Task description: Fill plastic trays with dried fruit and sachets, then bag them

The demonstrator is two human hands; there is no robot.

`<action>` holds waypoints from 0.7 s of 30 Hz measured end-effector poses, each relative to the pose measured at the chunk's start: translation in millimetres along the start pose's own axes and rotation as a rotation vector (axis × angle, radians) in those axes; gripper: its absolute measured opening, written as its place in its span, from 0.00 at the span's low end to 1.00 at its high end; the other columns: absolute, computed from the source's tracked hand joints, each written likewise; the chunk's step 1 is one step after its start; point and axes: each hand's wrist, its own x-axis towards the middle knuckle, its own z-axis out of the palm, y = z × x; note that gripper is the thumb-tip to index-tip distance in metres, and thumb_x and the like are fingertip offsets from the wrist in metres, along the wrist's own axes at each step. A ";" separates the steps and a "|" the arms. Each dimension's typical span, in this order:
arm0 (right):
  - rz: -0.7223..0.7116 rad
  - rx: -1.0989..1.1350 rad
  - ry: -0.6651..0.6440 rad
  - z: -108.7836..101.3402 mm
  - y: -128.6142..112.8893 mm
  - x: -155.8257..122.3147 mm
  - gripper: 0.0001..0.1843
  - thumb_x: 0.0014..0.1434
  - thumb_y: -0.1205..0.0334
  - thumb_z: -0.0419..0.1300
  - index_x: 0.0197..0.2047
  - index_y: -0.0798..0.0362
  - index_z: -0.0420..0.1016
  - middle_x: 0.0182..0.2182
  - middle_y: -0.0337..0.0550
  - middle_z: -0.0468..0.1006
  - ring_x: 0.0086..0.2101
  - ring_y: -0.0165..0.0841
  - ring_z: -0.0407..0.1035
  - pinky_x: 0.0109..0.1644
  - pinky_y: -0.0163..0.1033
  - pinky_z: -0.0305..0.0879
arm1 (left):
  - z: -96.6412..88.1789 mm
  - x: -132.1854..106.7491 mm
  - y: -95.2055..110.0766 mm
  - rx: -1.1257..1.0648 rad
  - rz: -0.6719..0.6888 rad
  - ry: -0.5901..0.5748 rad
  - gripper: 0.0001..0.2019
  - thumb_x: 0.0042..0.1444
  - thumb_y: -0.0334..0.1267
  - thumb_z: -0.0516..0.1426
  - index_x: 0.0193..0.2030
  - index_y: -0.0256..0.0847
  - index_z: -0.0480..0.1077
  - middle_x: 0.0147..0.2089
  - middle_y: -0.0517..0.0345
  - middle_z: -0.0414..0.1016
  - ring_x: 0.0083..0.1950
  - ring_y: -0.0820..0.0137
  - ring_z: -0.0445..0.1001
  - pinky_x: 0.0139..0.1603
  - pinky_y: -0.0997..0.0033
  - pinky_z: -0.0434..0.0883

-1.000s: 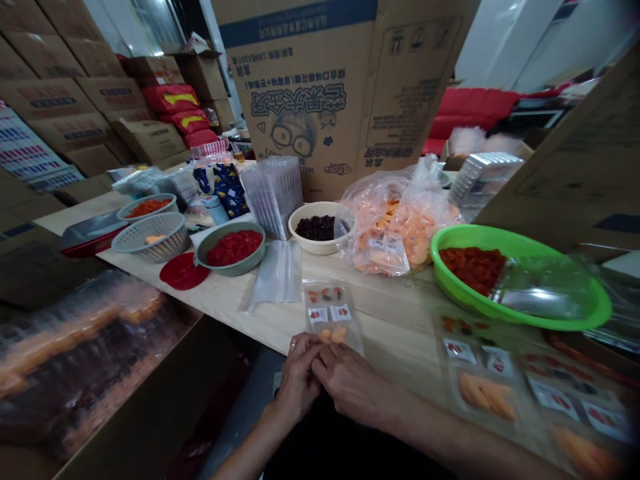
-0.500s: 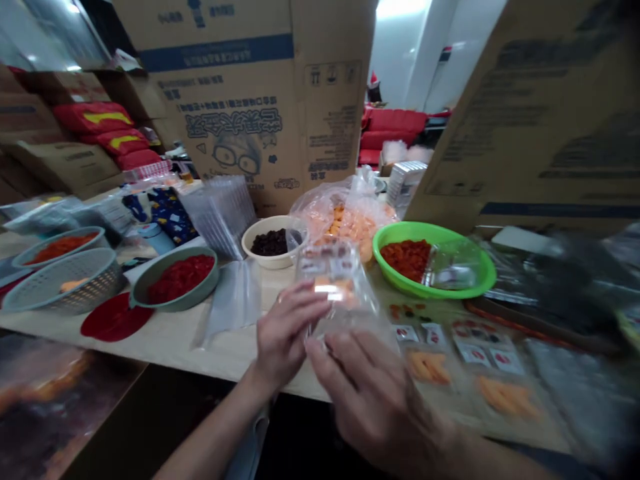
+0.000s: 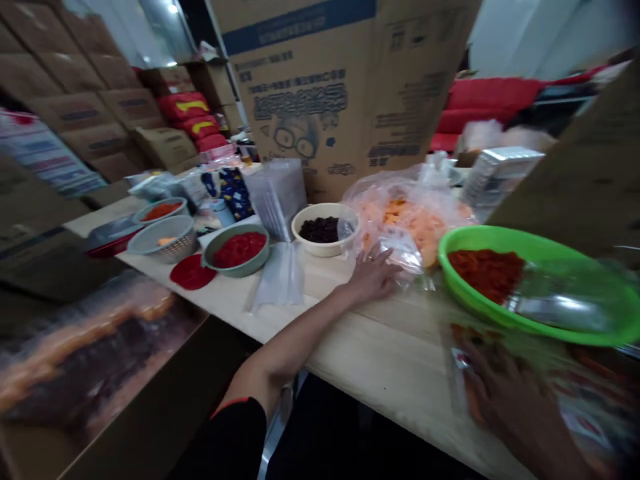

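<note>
Along the left of the surface (image 3: 380,353), a holed basket (image 3: 175,248) is standing beside a red dish (image 3: 189,273) and a bowl of red pieces (image 3: 240,265), the food apparently being kept loose and sorted by kind. Clear bags (image 3: 280,277) are lying flat near the front edge, and clear trays (image 3: 276,200) are being stood on edge behind them, perhaps to save room. A cream bowl (image 3: 320,251) is holding dark pieces. Just beside it, the left hand (image 3: 374,275) is being stretched out to the small packets (image 3: 400,248), which are lying against the front of a plastic bag of orange pieces (image 3: 417,220); its fingers are being spread, but whether anything is being gripped is not being shown. Farther right, a green tub (image 3: 477,308) is holding red-orange pieces with a clear tray (image 3: 565,303), probably being placed there for easy reach. In front of the tub, a filled pack (image 3: 461,360) is lying partly under the right hand (image 3: 520,400), whose fingers are being blurred, so its grip is not being made out; another filled pack (image 3: 583,425) is lying alongside.
</note>
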 end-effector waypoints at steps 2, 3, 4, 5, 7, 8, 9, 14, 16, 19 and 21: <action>0.009 0.002 -0.028 5.9 -10.7 2.9 0.29 0.67 0.51 0.45 0.69 0.44 0.64 0.58 0.60 0.70 0.51 0.58 0.68 0.50 0.62 0.66 | -23.1 -44.3 -2.0 0.079 -0.017 -0.093 0.33 0.55 0.36 0.57 0.70 0.47 0.59 0.76 0.48 0.50 0.77 0.52 0.46 0.73 0.40 0.50; 0.016 0.017 -0.042 7.0 -18.1 4.1 0.30 0.67 0.51 0.45 0.70 0.44 0.62 0.57 0.59 0.70 0.52 0.58 0.68 0.49 0.62 0.66 | -36.5 -68.9 -6.9 0.116 -0.063 -0.142 0.36 0.55 0.35 0.57 0.72 0.47 0.55 0.77 0.48 0.50 0.77 0.54 0.47 0.73 0.43 0.50; 0.022 0.035 -0.051 7.5 -26.4 5.3 0.30 0.67 0.50 0.44 0.70 0.44 0.62 0.57 0.58 0.70 0.52 0.58 0.67 0.49 0.62 0.66 | -50.0 -94.0 -14.7 0.164 -0.146 -0.188 0.36 0.54 0.34 0.57 0.71 0.45 0.55 0.76 0.46 0.51 0.76 0.53 0.48 0.74 0.44 0.50; 0.028 0.055 -0.052 7.5 -35.2 6.6 0.30 0.67 0.50 0.43 0.70 0.44 0.62 0.57 0.57 0.70 0.52 0.58 0.67 0.49 0.61 0.67 | -62.8 -118.6 -25.1 0.215 -0.234 -0.241 0.36 0.53 0.33 0.57 0.70 0.41 0.57 0.75 0.43 0.53 0.76 0.51 0.50 0.74 0.45 0.51; 0.026 0.081 -0.049 7.5 -53.3 10.2 0.30 0.67 0.50 0.42 0.69 0.45 0.62 0.59 0.55 0.68 0.54 0.57 0.66 0.50 0.62 0.67 | -82.8 -162.2 -50.6 0.317 -0.396 -0.323 0.31 0.53 0.32 0.58 0.65 0.35 0.62 0.71 0.39 0.59 0.74 0.47 0.54 0.71 0.44 0.56; 0.018 0.085 -0.044 7.6 -62.0 12.5 0.30 0.68 0.51 0.42 0.69 0.45 0.63 0.61 0.55 0.67 0.55 0.57 0.65 0.51 0.62 0.67 | -88.7 -179.7 -63.2 0.347 -0.427 -0.343 0.26 0.55 0.31 0.57 0.62 0.36 0.65 0.68 0.39 0.63 0.73 0.48 0.57 0.70 0.45 0.59; 0.005 0.087 -0.038 7.8 -70.1 15.1 0.29 0.68 0.52 0.43 0.68 0.46 0.63 0.63 0.55 0.65 0.56 0.58 0.63 0.51 0.63 0.67 | -91.6 -194.0 -74.5 0.357 -0.436 -0.350 0.21 0.57 0.30 0.55 0.58 0.37 0.68 0.64 0.41 0.68 0.71 0.50 0.60 0.68 0.48 0.63; -0.054 0.104 -0.011 4.1 -99.1 30.8 0.27 0.66 0.53 0.47 0.67 0.47 0.65 0.63 0.57 0.66 0.58 0.61 0.63 0.52 0.67 0.66 | -71.5 -223.0 -95.3 0.305 -0.340 -0.209 0.12 0.66 0.29 0.49 0.45 0.39 0.73 0.49 0.47 0.77 0.66 0.58 0.67 0.64 0.55 0.69; -0.070 0.113 0.009 -3.8 -108.5 37.9 0.27 0.65 0.57 0.49 0.65 0.50 0.67 0.63 0.60 0.67 0.59 0.60 0.62 0.55 0.68 0.63 | -57.2 -220.3 -89.4 0.271 -0.334 -0.116 0.12 0.66 0.29 0.49 0.42 0.38 0.74 0.47 0.48 0.78 0.65 0.58 0.69 0.63 0.55 0.69; -0.171 0.180 0.010 -22.2 -128.2 51.0 0.24 0.64 0.62 0.49 0.61 0.56 0.71 0.64 0.64 0.66 0.63 0.59 0.58 0.61 0.66 0.58 | -40.9 -207.5 -71.5 0.162 -0.376 -0.003 0.10 0.65 0.30 0.53 0.36 0.39 0.74 0.41 0.50 0.78 0.57 0.60 0.74 0.57 0.58 0.71; -0.268 0.267 -0.029 -34.3 -145.2 62.4 0.23 0.64 0.66 0.49 0.59 0.56 0.73 0.63 0.63 0.67 0.63 0.56 0.58 0.63 0.64 0.57 | -34.6 -196.7 -56.2 0.050 -0.403 0.019 0.08 0.63 0.32 0.56 0.33 0.40 0.74 0.37 0.52 0.78 0.49 0.62 0.76 0.52 0.62 0.71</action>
